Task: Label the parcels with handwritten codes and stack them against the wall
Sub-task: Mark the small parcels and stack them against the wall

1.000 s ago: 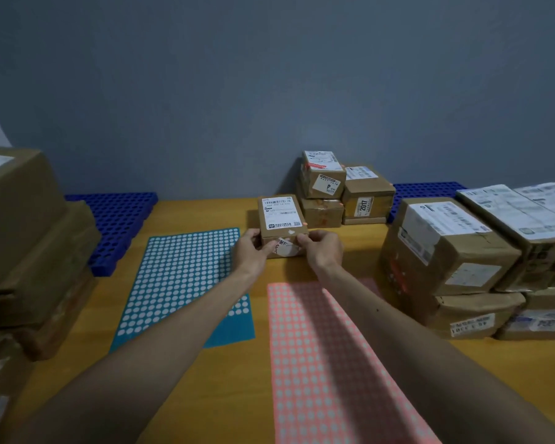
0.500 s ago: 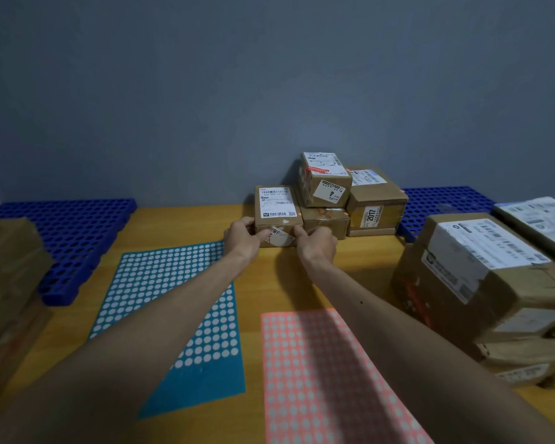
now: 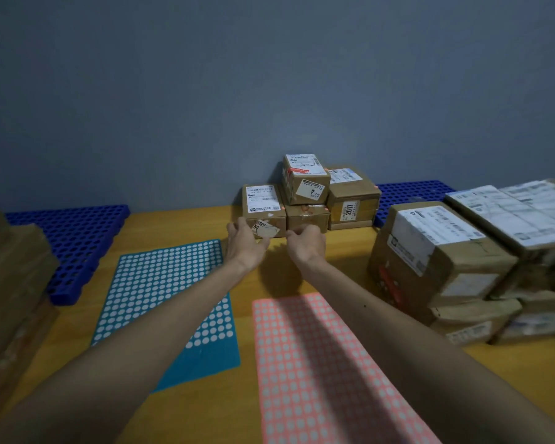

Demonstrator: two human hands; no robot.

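Two bare forearms reach toward 12 o'clock across a wooden table (image 3: pixel 350 251). The left hand (image 3: pixel 244 243) and right hand (image 3: pixel 305 243), fingers loosely bent, sit just before a small parcel (image 3: pixel 263 208) against the grey wall (image 3: pixel 205 107), with three stacked parcels (image 3: pixel 308 193) touching its 3 o'clock side. A blue sticker sheet (image 3: pixel 164 293) lies at 8 o'clock, a pink sheet (image 3: pixel 318 363) at 6, and larger parcels (image 3: pixel 436 251) at 3.

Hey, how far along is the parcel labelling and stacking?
Done: four small parcels stand stacked at the wall. In hand: the leftmost parcel, with the left hand open at its front and the right hand beside it, grip unclear. Left: the right pile and left pile sit apart from that stack.
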